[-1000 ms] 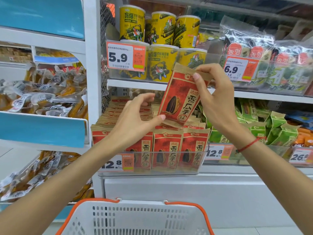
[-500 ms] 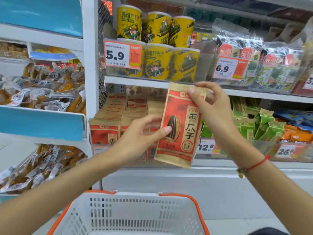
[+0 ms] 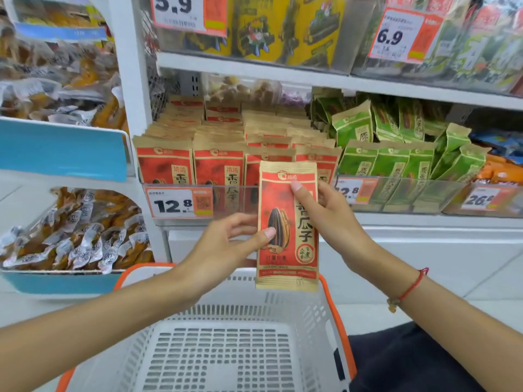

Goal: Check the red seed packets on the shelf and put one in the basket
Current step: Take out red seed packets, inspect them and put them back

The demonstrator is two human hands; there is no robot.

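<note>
packet: one red packet (image 3: 287,233) is held upright in front of the shelf (image 3: 254,69), above the far rim of the basket (image 3: 226,349); its lower edge hangs just over that rim.
long axis: vertical, the top toward the shelf, the bottom toward the basket.
right hand: the right hand (image 3: 334,222) pinches the packet from its right side, with one fingertip on the upper front and the other fingers behind.
left hand: the left hand (image 3: 226,247) pinches the left edge at the middle, thumb on the front near the seed drawing, fingers behind.
direction to the goal: the basket lies directly below and toward the person; I judge the packet must only go down and a little nearer. Both hands are about equally near, the right one holds higher.
stock: more red packets (image 3: 218,168) stand in rows on the shelf behind a clear front rail, to the left of green packets (image 3: 390,162).
writing on the packet: big Chinese characters, which I read as 香瓜子, a black striped seed drawing and a round seal; the small print is too blurred.
price tags: 12.8 (image 3: 179,205) under the red packets; 5.9 (image 3: 181,9) and 6.9 (image 3: 396,38) on the shelf above; a tag at the right seems to begin with 26.
</note>
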